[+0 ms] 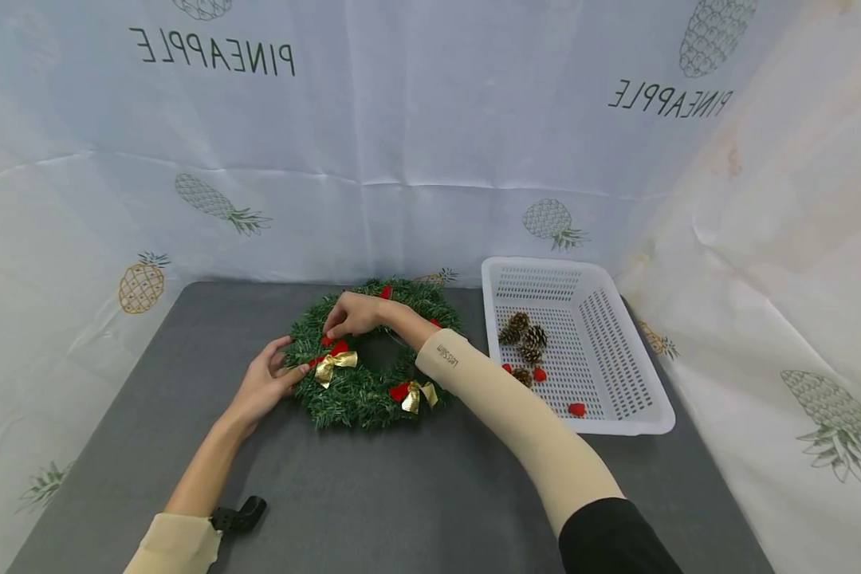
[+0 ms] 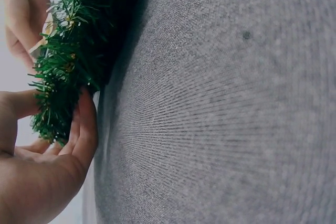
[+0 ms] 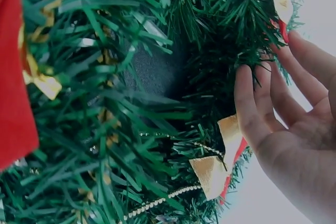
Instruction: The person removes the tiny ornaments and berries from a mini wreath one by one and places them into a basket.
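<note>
A green wreath [image 1: 359,402] of tinsel-like needles lies on the grey table, trimmed with red pieces and gold ribbon bows [image 1: 336,367]. My left hand [image 1: 264,379] grips its left rim; in the left wrist view the thumb lies on one side of the greenery and the fingers [image 2: 86,124] curl round the other. Over the wreath's upper left, my right hand [image 1: 359,313] points downward and pinches a small red ornament [image 1: 326,340] against the needles. The right wrist view shows my right fingers [image 3: 257,108] among the needles, near a gold bow [image 3: 212,174] and beaded string.
A white perforated basket [image 1: 617,351] stands right of the wreath, holding several pine cones [image 1: 534,336] and a few small red pieces [image 1: 576,409]. The grey table [image 1: 373,494] extends in front. A pineapple-print curtain [image 1: 416,143] hangs behind and at the sides.
</note>
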Demonstrator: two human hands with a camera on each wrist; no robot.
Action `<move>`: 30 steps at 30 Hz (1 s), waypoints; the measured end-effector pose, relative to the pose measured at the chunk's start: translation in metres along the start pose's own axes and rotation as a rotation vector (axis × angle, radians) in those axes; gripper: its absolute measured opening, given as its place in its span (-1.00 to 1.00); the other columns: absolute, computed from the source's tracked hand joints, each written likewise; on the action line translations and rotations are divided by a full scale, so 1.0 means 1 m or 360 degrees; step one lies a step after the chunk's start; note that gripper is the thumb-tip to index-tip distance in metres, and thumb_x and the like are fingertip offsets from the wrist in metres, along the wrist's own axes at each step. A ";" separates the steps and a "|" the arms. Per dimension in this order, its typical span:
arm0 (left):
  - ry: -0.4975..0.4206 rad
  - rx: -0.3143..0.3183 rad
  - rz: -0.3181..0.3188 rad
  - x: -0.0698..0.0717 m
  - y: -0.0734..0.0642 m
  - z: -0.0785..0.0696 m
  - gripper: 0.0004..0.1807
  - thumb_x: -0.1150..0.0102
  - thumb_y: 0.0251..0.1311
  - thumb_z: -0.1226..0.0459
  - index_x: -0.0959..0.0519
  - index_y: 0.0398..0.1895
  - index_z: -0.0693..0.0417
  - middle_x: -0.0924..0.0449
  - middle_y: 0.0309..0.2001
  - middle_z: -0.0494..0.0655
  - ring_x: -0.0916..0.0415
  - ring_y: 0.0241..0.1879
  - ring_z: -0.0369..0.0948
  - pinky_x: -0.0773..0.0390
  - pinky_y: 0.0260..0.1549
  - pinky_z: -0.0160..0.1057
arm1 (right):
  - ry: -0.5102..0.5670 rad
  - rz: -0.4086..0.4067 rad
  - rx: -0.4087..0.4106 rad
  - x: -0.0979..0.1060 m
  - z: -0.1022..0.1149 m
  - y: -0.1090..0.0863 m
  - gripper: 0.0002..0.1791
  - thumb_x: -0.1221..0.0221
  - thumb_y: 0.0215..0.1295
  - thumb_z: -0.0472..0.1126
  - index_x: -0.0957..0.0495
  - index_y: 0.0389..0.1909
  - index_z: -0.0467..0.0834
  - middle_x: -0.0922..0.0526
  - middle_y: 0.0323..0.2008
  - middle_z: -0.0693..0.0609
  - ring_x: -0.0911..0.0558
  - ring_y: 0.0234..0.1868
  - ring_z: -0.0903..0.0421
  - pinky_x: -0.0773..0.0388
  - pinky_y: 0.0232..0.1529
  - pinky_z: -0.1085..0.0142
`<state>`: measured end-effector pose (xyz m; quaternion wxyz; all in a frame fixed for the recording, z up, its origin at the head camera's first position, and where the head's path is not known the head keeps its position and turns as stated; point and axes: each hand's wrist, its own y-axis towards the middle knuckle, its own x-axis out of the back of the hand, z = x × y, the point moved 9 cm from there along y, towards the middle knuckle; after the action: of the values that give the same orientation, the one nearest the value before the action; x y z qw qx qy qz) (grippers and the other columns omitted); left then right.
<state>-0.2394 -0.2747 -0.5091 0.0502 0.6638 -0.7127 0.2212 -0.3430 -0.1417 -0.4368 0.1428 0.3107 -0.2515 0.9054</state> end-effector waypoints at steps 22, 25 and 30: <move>-0.0023 -0.0029 0.0015 -0.004 -0.001 -0.002 -0.01 -0.21 0.62 0.13 0.20 0.81 0.12 0.18 0.72 0.53 -0.22 0.61 0.42 -0.69 -0.02 -0.15 | 0.0079 -0.0004 -0.0115 -0.006 -0.012 0.010 -0.62 -0.31 0.58 -0.18 -0.71 0.31 -0.20 -0.74 0.33 -0.13 -0.73 0.30 -0.01 -0.70 0.10 0.35; -0.0005 -0.0020 0.0012 -0.003 0.000 0.000 -0.02 -0.19 0.63 0.15 0.21 0.81 0.13 0.18 0.72 0.55 -0.22 0.61 0.43 -0.69 -0.02 -0.14 | 0.0090 -0.0005 -0.0128 -0.007 -0.012 0.010 -0.66 -0.32 0.57 -0.18 -0.74 0.25 -0.20 -0.77 0.27 -0.14 -0.76 0.21 0.01 -0.68 0.01 0.34; 0.0007 -0.0013 -0.0001 -0.003 0.000 0.000 -0.03 -0.19 0.62 0.16 0.20 0.81 0.14 0.16 0.71 0.56 -0.23 0.60 0.44 -0.67 -0.05 -0.16 | 0.0095 0.0007 -0.0147 -0.009 -0.012 0.011 -0.67 -0.31 0.58 -0.19 -0.73 0.25 -0.20 -0.78 0.26 -0.15 -0.75 0.21 0.01 -0.69 0.03 0.31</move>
<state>-0.2391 -0.2718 -0.5103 0.0545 0.6633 -0.7133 0.2197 -0.3464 -0.1452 -0.4547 0.1623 0.2762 -0.2894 0.9020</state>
